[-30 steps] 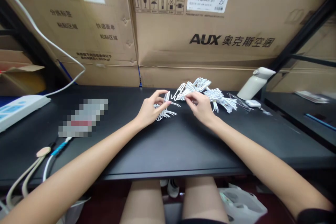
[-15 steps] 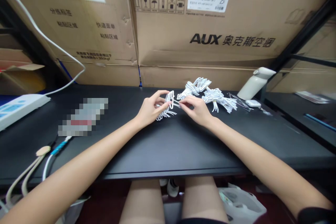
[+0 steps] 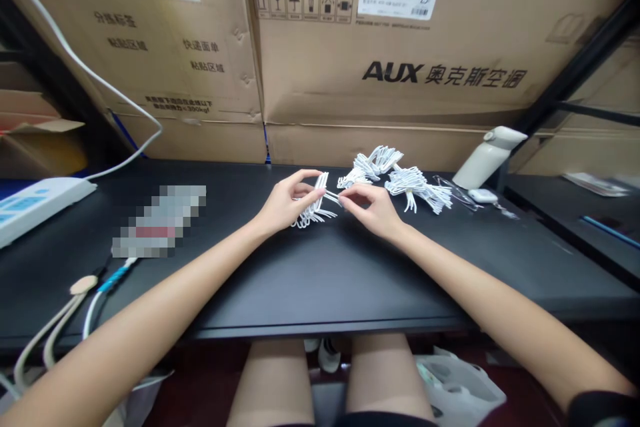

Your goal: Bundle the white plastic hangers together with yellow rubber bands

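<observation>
Since a second ago, the right hand (image 3: 374, 211) has left the loose pile (image 3: 400, 177) and met the left hand (image 3: 286, 203). Both pinch a small white hook bundle (image 3: 315, 203) on the table (image 3: 320, 280). Hooks look light, stiff, snag-prone; best held by their stems.

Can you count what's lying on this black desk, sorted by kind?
Bunches of small white plastic hangers: 3, one pinched in the left hand at, with the right hand at its edge, two loose behind.
White power strip: 1.
Cream tilted bottle-shaped device: 1.
Small white oval gadget: 1.
Blurred-out item: 1.
Total: 7.
</observation>
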`<state>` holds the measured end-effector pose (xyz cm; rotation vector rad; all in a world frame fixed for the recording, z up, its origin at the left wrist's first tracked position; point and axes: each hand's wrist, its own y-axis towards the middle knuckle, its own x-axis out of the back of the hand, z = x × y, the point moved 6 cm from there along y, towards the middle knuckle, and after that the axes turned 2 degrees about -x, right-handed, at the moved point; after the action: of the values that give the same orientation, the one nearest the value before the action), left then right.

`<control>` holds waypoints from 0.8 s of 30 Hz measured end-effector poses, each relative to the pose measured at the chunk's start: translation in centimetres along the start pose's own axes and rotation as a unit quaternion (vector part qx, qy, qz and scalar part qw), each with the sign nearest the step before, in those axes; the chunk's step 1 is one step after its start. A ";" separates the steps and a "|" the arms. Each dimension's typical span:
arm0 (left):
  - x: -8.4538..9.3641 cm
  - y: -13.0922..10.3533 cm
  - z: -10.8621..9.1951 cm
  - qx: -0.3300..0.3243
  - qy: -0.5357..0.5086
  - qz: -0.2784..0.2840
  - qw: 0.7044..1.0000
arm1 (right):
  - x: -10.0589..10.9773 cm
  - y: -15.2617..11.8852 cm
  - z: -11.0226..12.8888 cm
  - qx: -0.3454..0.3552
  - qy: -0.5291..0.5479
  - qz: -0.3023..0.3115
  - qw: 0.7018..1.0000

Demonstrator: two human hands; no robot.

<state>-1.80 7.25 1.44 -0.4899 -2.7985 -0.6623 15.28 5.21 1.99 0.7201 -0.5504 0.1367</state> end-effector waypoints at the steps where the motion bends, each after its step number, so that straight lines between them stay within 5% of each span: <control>1: 0.0 0.0 0.0 0.002 -0.011 0.004 1.000 | -0.1 0.0 0.0 -0.003 0.006 0.007 1.000; 11: 0.1 0.0 -0.3 0.023 -0.042 0.008 0.999 | -0.5 -0.2 0.1 -0.015 0.013 0.032 0.999; 19: 1.8 0.5 1.3 0.099 -0.099 -0.111 0.984 | -0.3 -0.2 -1.0 -0.004 -0.018 -0.022 1.000; 24: 2.0 0.5 1.7 0.117 -0.124 -0.137 0.976 | -2.1 -0.7 -0.5 0.053 -0.114 0.097 0.987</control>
<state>-3.71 8.96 0.76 -0.1508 -3.1625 -0.3286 13.92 5.10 0.18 0.7901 -0.8375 0.2694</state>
